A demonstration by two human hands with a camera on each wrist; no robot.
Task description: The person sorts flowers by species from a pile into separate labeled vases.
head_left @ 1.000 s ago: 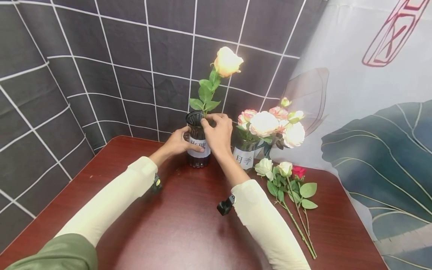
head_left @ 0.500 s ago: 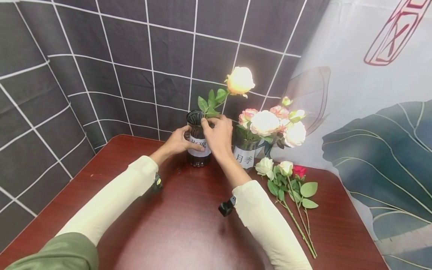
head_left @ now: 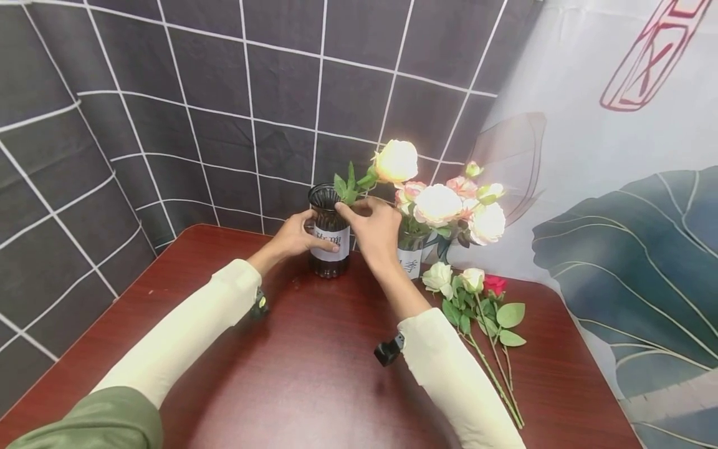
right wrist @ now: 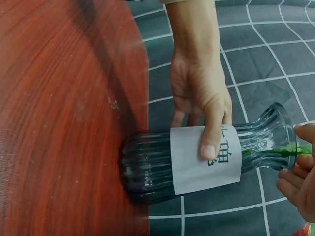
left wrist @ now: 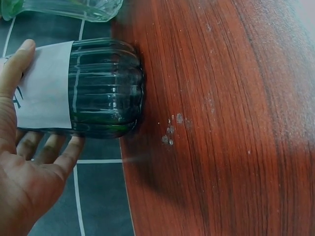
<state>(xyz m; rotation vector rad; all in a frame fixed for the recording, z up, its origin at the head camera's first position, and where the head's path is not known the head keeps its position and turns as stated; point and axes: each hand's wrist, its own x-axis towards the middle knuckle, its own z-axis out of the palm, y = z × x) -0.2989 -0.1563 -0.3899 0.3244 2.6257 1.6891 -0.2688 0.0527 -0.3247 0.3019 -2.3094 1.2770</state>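
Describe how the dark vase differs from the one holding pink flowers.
The left hand grips the dark vase; the pink-flower vase stands partly hidden behind the right hand. The dark vase has one yellow flower's stem in it, the pink-flower vase a bunch of blooms. Both carry lettered white labels.

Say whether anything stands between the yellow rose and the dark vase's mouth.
Nothing visible does: the yellow rose has its stem partly inside the dark vase, and the right hand pinches it.
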